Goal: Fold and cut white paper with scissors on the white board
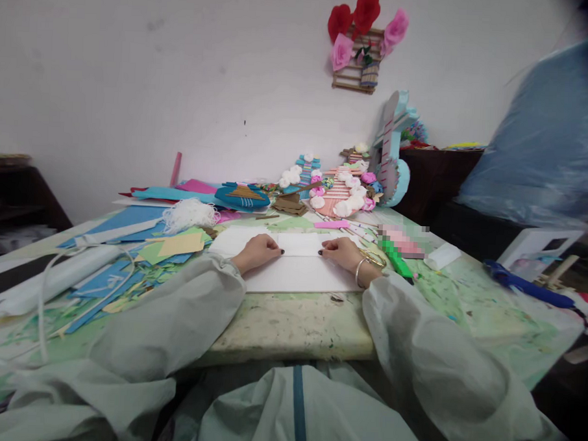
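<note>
My left hand (257, 253) pinches the left end of a narrow piece of white paper (299, 245), thumb against fingers. At its other end, my right hand (343, 255) grips the paper the same way, a bracelet on the wrist. The piece lies stretched flat between both hands, over a larger white sheet (296, 276) near the table's front edge. More white paper (227, 239) spreads beside my left hand. Close to my right hand are a pair of scissors (373, 258) and a green cutter-like tool (396, 254), partly blurred.
Blue and yellow paper scraps (178, 244), white string (191, 215) and a white power strip (52, 280) crowd the left. Paper-flower crafts (341, 193) stand against the wall. A blue-handled tool (528, 284) lies at the right edge. Pens (364, 231) lie behind my right hand.
</note>
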{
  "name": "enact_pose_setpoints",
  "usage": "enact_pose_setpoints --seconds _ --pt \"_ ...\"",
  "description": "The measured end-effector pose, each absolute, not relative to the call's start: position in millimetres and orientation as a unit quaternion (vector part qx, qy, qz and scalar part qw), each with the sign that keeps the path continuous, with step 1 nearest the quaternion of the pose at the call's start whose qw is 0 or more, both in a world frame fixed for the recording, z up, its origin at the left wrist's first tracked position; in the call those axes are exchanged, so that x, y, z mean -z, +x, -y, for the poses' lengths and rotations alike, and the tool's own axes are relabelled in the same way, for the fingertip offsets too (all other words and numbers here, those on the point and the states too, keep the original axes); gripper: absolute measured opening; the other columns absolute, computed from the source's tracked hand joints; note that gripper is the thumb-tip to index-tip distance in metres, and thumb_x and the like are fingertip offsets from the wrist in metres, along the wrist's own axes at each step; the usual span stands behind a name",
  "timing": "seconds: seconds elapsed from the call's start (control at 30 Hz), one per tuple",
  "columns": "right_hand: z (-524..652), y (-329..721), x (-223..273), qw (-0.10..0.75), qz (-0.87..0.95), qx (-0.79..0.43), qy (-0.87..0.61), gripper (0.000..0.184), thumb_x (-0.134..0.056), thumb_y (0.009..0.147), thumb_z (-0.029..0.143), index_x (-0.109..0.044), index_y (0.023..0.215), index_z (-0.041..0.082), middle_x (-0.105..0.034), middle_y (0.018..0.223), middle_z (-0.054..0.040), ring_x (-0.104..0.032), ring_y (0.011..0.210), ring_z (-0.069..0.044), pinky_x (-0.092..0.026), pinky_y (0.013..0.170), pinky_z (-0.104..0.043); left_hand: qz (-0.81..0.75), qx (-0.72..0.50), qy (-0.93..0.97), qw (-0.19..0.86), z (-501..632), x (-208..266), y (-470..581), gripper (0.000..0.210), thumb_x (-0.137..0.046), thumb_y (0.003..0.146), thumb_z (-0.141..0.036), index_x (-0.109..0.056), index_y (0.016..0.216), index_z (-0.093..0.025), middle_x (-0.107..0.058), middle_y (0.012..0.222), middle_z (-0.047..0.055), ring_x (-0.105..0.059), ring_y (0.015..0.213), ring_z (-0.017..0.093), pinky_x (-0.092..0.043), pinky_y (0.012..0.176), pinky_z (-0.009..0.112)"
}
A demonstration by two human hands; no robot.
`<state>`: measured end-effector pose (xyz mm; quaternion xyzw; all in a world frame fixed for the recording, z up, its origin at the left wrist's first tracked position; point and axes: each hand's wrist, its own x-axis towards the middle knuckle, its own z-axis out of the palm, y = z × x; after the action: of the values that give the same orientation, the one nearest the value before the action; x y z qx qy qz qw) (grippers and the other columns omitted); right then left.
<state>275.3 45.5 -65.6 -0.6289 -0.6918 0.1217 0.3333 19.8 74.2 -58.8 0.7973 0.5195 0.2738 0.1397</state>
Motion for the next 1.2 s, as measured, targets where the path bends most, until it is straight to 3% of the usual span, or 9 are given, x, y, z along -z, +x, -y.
enact_pose_setpoints --seconds 0.2,0.4,0.53,0.8,0.97,1.07,1.2 --pt "-41 270 60 0.315 0.682 -0.121 -0.649 0.013 -0.062 0.068 0.024 -0.066 0.059 0.016 -0.070 0.098 -0.0031 -0.064 0.079 -0.016 -0.043 0.065 -0.023 -0.537 -0.262 0.792 0.123 -73 60 24 0.021 -0.060 0.070 -0.038 -0.067 0.068 -0.019 -0.070 0.085 0.006 -0.062 0.085 0.021 -0.045 0.076 0.028" --pt "-39 268 58 0.303 0.684 -0.116 -0.654 0.012 -0.062 0.069 0.025 -0.063 0.060 0.016 -0.070 0.086 -0.0035 -0.062 0.075 -0.015 -0.040 0.064 -0.023 -0.555 -0.226 0.795 0.096 -71 57 28 0.019 -0.056 0.072 -0.036 -0.065 0.069 -0.018 -0.068 0.087 0.007 -0.060 0.086 0.023 -0.042 0.074 0.031" --pt "-40 269 59 0.298 0.676 -0.081 -0.669 0.009 -0.065 0.068 0.025 -0.063 0.072 0.016 -0.066 0.077 -0.0025 -0.057 0.070 -0.015 -0.038 0.063 -0.023 -0.554 -0.196 0.807 0.059 -71 57 29 0.017 -0.053 0.073 -0.032 -0.061 0.069 -0.018 -0.065 0.089 0.008 -0.058 0.085 0.024 -0.040 0.070 0.033" --pt "-36 261 64 0.292 0.761 0.060 -0.577 0.012 -0.059 0.074 0.009 -0.066 0.082 0.015 -0.055 0.098 -0.0081 -0.049 0.094 -0.018 -0.038 0.085 -0.029 -0.468 -0.251 0.844 -0.082 -57 58 33 0.009 -0.054 0.076 -0.018 -0.060 0.082 -0.019 -0.058 0.095 0.007 -0.048 0.094 0.024 -0.038 0.076 0.035" --pt "-26 252 57 0.178 0.821 0.141 -0.524 0.026 -0.046 0.086 0.012 -0.071 0.084 0.016 -0.059 0.097 -0.0109 -0.045 0.097 -0.022 -0.036 0.084 -0.031 -0.317 -0.191 0.920 -0.129 -54 54 39 0.023 -0.044 0.084 -0.008 -0.065 0.089 -0.019 -0.061 0.090 0.006 -0.049 0.092 0.020 -0.038 0.079 0.033" --pt "-19 248 52 0.096 0.834 0.161 -0.519 0.026 -0.044 0.088 0.013 -0.070 0.089 0.013 -0.063 0.091 -0.0119 -0.047 0.095 -0.022 -0.036 0.083 -0.030 -0.277 -0.154 0.937 -0.148 -53 54 41 0.026 -0.040 0.090 -0.015 -0.066 0.093 -0.018 -0.061 0.089 0.006 -0.051 0.086 0.018 -0.039 0.077 0.030" --pt "-10 242 47 0.041 0.837 0.177 -0.516 0.026 -0.042 0.089 0.013 -0.068 0.091 0.009 -0.063 0.097 -0.0148 -0.049 0.098 -0.022 -0.038 0.083 -0.029 -0.293 -0.112 0.928 -0.202 -46 53 45 0.026 -0.038 0.092 -0.021 -0.063 0.101 -0.018 -0.059 0.092 0.007 -0.052 0.082 0.018 -0.040 0.071 0.029"
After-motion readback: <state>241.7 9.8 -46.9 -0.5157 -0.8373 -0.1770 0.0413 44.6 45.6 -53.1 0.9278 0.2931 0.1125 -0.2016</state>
